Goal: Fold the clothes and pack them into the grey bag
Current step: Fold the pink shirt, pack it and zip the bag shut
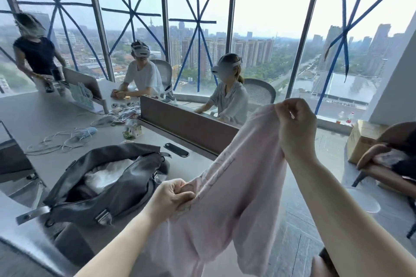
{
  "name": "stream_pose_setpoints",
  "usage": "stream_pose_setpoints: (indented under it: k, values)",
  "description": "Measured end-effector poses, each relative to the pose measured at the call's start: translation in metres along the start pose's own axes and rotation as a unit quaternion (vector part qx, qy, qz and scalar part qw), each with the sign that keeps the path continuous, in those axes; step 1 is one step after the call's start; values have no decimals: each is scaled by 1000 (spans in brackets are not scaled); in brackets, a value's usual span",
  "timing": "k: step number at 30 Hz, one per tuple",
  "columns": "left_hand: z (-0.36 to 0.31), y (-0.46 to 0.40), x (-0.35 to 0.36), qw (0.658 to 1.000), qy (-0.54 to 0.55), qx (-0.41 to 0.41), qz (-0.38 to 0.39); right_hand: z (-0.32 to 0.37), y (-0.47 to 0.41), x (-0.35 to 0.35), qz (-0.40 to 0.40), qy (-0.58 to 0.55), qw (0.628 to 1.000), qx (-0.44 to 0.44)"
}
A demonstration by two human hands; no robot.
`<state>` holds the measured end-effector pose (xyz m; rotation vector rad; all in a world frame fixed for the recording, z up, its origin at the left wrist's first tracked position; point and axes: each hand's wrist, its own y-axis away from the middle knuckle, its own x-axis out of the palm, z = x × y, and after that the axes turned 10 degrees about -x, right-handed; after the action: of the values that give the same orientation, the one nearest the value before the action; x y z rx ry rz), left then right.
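Observation:
A pale pink garment [236, 182] hangs in the air in front of me, stretched between both hands. My left hand [171, 198] pinches its lower edge, just right of the grey bag. My right hand [295, 126] grips the upper edge, raised higher and further right. The garment's lower part droops below the table edge. The grey bag [126, 189] lies unzipped on the table at my left, with white and dark clothes [105, 175] showing inside.
Cables [60, 141], a black case [176, 149] and small items lie on the grey table [33, 117] beyond the bag. A brown divider [186, 123] crosses the table. Three people are at the far side. Another person's hands [382, 159] hold something at the right.

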<state>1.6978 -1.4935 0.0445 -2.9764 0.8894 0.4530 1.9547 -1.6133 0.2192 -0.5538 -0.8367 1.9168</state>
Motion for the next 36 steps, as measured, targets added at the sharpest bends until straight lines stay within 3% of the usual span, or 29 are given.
stream_pose_setpoints:
  k: [4, 10, 14, 18, 21, 25, 30, 36]
  values:
    - [4, 13, -1, 994, -21, -55, 92, -8, 6, -9, -20, -7, 1000, 14]
    - [20, 30, -10, 987, 37, -144, 54, -24, 19, -17, -31, -17, 999, 39]
    - [13, 47, -12, 984, 57, -161, 58, -32, 27, -27, -40, -21, 997, 57]
    - [-12, 64, -24, 976, 52, -156, 144, -33, 22, -41, -62, -41, 993, 93]
    - [-22, 55, -26, 971, 74, -162, 157, -48, 23, -31, -65, -59, 987, 137]
    - [22, 27, -19, 967, -51, -227, 102, -104, 64, -8, 19, 47, 972, 228]
    - [130, 7, -6, 931, -164, -308, 110, -187, 156, -6, 165, 165, 910, 344]
    - [164, -33, 6, 926, -205, -309, 75, -239, 177, 22, 188, 184, 891, 370]
